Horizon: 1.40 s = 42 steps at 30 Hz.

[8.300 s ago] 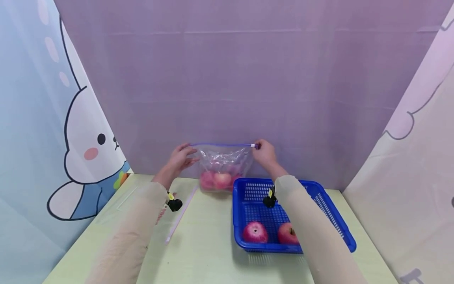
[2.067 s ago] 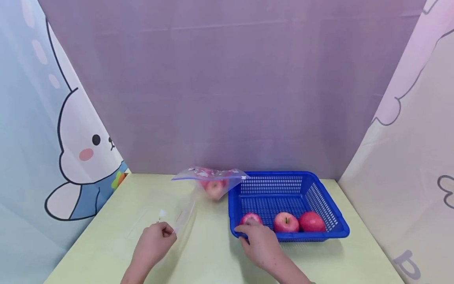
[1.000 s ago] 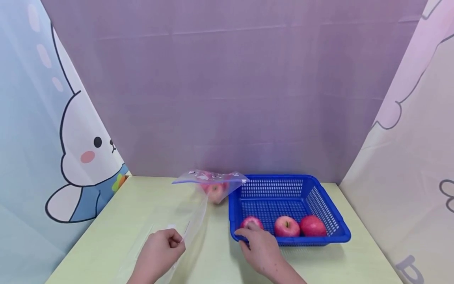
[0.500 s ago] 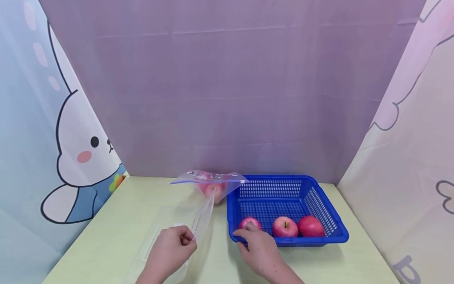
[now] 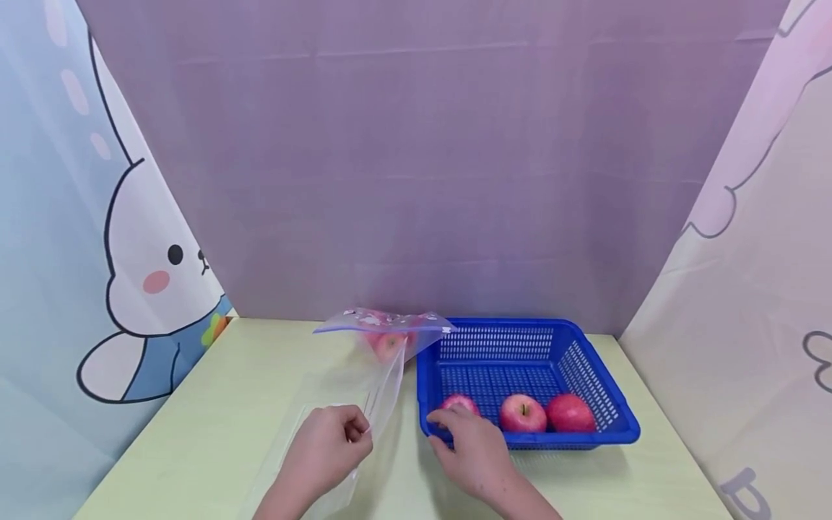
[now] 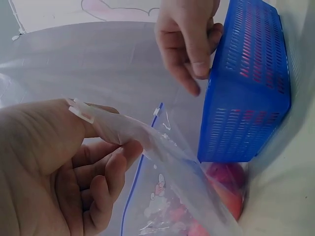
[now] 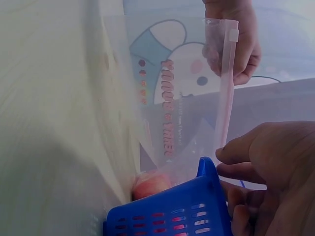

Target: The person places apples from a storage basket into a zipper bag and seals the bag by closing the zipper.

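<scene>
My left hand (image 5: 328,448) pinches the top edge of a clear zip bag (image 7: 182,108) between thumb and fingers. This bag has a pink zip strip, a pale slider (image 7: 234,35) and red printed lettering. It hangs upright and looks flat. My right hand (image 5: 477,451) rests with loosely bent fingers at the near left corner of the blue plastic basket (image 5: 624,404), fingertips right at the rim. One red apple (image 5: 460,403) inside is partly hidden by that hand. Two more apples, a paler one (image 5: 523,414) and a redder one (image 5: 572,414), lie beside it.
Behind the held bag stands a second zip bag (image 5: 338,325) with a blue zip, its top folded forward over several apples (image 5: 388,347). It is close against the basket's left side. Fabric curtains (image 5: 416,180) enclose the pale table (image 5: 195,433).
Earlier, both hands held the blue-zip bag upright; now it stands released at the back. My left hand has lifted the pink-zip bag and carried it right. My right hand has moved to the basket corner.
</scene>
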Each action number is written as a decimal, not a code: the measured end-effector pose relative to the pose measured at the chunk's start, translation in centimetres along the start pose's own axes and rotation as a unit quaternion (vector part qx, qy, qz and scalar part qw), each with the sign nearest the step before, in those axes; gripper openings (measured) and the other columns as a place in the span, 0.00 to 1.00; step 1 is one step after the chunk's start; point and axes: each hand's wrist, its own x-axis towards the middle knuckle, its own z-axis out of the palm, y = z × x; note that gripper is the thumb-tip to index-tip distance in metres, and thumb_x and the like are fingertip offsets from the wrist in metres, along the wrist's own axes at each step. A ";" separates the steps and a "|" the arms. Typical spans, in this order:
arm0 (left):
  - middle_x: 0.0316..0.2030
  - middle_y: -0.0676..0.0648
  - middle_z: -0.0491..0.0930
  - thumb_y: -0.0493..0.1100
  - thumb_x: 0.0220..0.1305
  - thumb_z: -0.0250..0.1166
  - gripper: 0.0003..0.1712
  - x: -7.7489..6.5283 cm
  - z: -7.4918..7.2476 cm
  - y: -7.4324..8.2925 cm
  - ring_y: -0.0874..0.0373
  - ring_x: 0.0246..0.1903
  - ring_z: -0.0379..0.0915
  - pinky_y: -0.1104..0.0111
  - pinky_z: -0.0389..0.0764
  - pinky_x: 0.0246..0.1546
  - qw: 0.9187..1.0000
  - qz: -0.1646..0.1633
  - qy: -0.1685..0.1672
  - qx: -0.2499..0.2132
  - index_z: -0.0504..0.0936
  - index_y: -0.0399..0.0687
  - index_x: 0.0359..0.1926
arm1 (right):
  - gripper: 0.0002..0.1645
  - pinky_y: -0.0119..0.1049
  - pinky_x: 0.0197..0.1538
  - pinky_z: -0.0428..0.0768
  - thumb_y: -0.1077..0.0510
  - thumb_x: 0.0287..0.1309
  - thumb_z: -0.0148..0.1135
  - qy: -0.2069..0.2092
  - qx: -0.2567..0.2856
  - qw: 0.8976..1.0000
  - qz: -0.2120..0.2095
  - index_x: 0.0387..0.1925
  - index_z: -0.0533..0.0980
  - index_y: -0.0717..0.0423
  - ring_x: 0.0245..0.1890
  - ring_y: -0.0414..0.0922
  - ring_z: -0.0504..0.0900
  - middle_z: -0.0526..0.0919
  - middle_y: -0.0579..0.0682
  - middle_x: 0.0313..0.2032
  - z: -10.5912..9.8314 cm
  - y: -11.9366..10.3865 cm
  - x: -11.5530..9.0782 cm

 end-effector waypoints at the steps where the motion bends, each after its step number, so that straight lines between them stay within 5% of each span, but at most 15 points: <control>1: 0.15 0.68 0.71 0.37 0.48 0.65 0.12 0.1 0.0 0.0 0.71 0.17 0.65 0.73 0.70 0.22 1.000 0.006 -0.002 0.002 0.77 0.62 0.19 | 0.13 0.35 0.28 0.78 0.54 0.53 0.69 0.000 0.006 1.000 0.003 0.43 0.83 0.47 0.29 0.38 0.80 0.83 0.39 0.34 0.0 0.0 0.2; 10: 0.16 0.70 0.70 0.39 0.49 0.68 0.13 0.5 0.1 0.3 0.73 0.17 0.65 0.74 0.68 0.21 0.998 0.050 -0.012 0.021 0.77 0.65 0.20 | 0.13 0.29 0.29 0.75 0.55 0.59 0.67 -0.005 0.058 0.998 -0.007 0.47 0.83 0.46 0.26 0.31 0.74 0.81 0.37 0.33 -0.6 -0.4 2.7; 17: 0.16 0.73 0.70 0.38 0.49 0.67 0.14 0.2 0.1 0.5 0.74 0.17 0.65 0.75 0.68 0.20 0.997 0.072 0.000 0.022 0.77 0.66 0.19 | 0.12 0.27 0.23 0.69 0.56 0.57 0.68 0.000 0.034 0.999 -0.035 0.44 0.85 0.44 0.20 0.32 0.69 0.83 0.39 0.32 -0.8 0.1 4.5; 28: 0.16 0.71 0.71 0.38 0.50 0.68 0.13 -0.3 0.5 0.7 0.74 0.17 0.65 0.75 0.69 0.19 0.998 0.069 -0.005 -0.010 0.79 0.64 0.21 | 0.06 0.30 0.32 0.78 0.53 0.57 0.69 -0.027 0.039 0.998 -0.041 0.38 0.86 0.42 0.29 0.32 0.79 0.84 0.35 0.34 0.1 0.5 4.3; 35: 0.14 0.63 0.72 0.35 0.51 0.65 0.12 -0.3 1.1 -0.2 0.69 0.13 0.68 0.72 0.72 0.14 0.995 -0.030 0.020 -0.092 0.77 0.57 0.20 | 0.04 0.31 0.31 0.77 0.49 0.57 0.69 -0.023 0.030 0.999 -0.023 0.33 0.85 0.42 0.26 0.32 0.76 0.82 0.35 0.33 0.4 1.0 3.9; 39: 0.13 0.52 0.74 0.36 0.56 0.63 0.05 0.1 1.3 -0.7 0.60 0.05 0.67 0.64 0.73 0.08 0.980 -0.108 0.027 -0.165 0.77 0.49 0.26 | 0.04 0.32 0.30 0.75 0.48 0.56 0.70 -0.006 0.026 1.000 0.002 0.30 0.85 0.40 0.25 0.35 0.76 0.82 0.34 0.32 0.4 1.2 3.6; 42: 0.26 0.49 0.81 0.38 0.62 0.61 0.03 0.6 1.2 -0.9 0.57 0.04 0.65 0.60 0.70 0.04 0.967 -0.143 0.042 -0.209 0.76 0.46 0.31 | 0.04 0.34 0.32 0.77 0.48 0.55 0.71 0.006 0.020 1.000 0.010 0.29 0.85 0.40 0.29 0.39 0.80 0.82 0.34 0.31 0.4 1.3 3.5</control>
